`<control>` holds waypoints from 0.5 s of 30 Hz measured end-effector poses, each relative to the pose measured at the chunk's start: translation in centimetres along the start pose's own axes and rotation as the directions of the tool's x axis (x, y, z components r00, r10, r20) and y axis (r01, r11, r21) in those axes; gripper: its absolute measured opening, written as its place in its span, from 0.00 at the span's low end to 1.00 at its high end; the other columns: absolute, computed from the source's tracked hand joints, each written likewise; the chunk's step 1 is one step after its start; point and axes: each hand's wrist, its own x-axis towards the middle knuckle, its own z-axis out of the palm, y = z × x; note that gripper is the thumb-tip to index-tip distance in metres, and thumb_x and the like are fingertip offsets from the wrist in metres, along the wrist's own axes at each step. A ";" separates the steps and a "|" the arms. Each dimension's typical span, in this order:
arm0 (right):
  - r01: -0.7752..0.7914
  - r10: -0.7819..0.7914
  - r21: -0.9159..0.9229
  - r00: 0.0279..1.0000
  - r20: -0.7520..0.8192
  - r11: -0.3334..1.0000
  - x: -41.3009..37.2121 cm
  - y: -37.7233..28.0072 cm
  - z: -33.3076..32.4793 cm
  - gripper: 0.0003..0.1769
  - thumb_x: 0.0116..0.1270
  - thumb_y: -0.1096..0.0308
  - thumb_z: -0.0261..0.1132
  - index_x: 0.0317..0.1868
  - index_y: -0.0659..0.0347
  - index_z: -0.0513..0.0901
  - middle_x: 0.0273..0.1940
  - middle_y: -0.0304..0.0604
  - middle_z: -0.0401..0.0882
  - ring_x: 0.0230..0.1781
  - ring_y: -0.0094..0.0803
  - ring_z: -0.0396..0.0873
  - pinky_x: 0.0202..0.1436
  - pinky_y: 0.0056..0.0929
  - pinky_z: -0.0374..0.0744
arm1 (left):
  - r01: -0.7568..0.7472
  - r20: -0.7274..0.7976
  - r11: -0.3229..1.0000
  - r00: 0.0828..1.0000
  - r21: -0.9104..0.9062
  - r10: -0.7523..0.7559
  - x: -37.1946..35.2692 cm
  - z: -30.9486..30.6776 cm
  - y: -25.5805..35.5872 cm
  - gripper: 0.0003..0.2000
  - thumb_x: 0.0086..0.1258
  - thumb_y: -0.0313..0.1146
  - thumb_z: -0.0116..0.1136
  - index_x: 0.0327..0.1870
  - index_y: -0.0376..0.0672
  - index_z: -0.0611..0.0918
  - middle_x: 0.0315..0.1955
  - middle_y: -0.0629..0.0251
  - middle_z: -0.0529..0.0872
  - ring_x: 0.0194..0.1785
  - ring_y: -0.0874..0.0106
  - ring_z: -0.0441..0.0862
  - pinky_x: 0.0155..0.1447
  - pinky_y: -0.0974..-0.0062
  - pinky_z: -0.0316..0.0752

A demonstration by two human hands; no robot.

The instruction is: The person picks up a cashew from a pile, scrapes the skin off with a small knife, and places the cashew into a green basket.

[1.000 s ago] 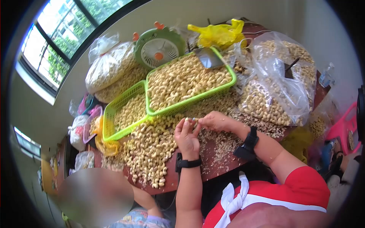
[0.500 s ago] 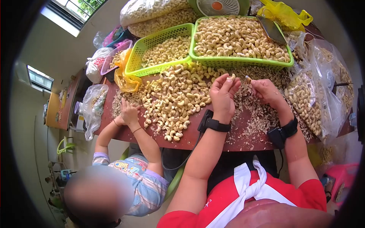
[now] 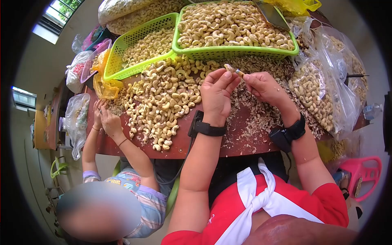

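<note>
My left hand (image 3: 217, 92) pinches one cashew (image 3: 229, 68) between thumb and fingertips, above the peelings. My right hand (image 3: 265, 87) is closed on a small peeling tool (image 3: 239, 73), whose tip meets the nut or nearly does. To the left of my left hand lies a heap of cashews (image 3: 157, 102) on the red table (image 3: 188, 141). Shredded skins (image 3: 255, 118) are scattered beneath and around my right hand. Behind both hands stands a green basket (image 3: 228, 50) full of cashews.
A second green basket (image 3: 118, 55) holds more cashews. Clear bags of nuts (image 3: 316, 90) stand at the right. A phone-like dark object (image 3: 271, 15) rests on the full basket. Another person's hands (image 3: 105, 116) are at the table's left end, by a yellow bag (image 3: 107, 87).
The view has shifted, so the scene sits further left. My hands have come together, with the tool now at the nut. The other person's hands have moved closer to the yellow bag.
</note>
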 end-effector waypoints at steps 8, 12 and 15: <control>0.040 -0.040 -0.117 0.999 0.004 0.992 -0.1 -0.1 0.4 0.19 0.60 0.55 0.54 0.19 0.60 0.74 0.14 0.29 0.66 0.13 0.14 0.60 0.14 0.14 0.58 | -0.033 0.021 0.999 0.999 -0.006 0.033 0.0 0.1 0.0 0.10 0.56 0.20 0.53 0.39 0.37 0.72 0.33 0.60 0.78 0.37 0.69 0.78 0.39 0.73 0.78; 0.069 -0.082 -0.233 0.995 -0.047 0.970 -0.1 -0.1 0.4 0.19 0.60 0.56 0.54 0.19 0.61 0.75 0.15 0.30 0.68 0.14 0.15 0.62 0.16 0.15 0.61 | -0.026 0.025 1.000 0.999 -0.009 0.026 -0.1 0.2 0.1 0.10 0.55 0.20 0.54 0.39 0.37 0.73 0.32 0.61 0.78 0.37 0.70 0.78 0.39 0.71 0.78; 0.078 -0.103 -0.300 0.992 -0.070 0.951 0.1 0.1 0.2 0.19 0.60 0.55 0.54 0.20 0.63 0.76 0.15 0.31 0.68 0.15 0.16 0.64 0.18 0.16 0.63 | -0.036 0.022 0.999 0.999 -0.002 0.036 0.0 0.1 -0.1 0.08 0.56 0.20 0.53 0.38 0.36 0.74 0.33 0.60 0.78 0.37 0.69 0.78 0.39 0.71 0.79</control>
